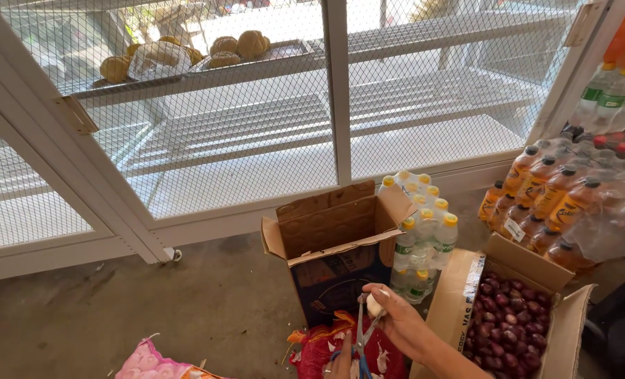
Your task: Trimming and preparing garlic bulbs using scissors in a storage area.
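right hand is pinching a small pale garlic clove just in front of the open cardboard box. left hand grips blue-handled scissors, blades up at the clove, over a red mesh bag. box of red onions sits right of it.

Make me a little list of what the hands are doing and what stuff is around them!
right hand: fingers pinch a small white bulb, probably garlic
left hand: on blue-handled scissors, blades up by the bulb
below the hands: red mesh sack
right of the hands: open carton full of small purple-red onions
behind the hands: open blue carton, flaps up
farther back: wrapped pack of yellow-capped bottles; orange drink bottles
bottom left: pink mesh bag
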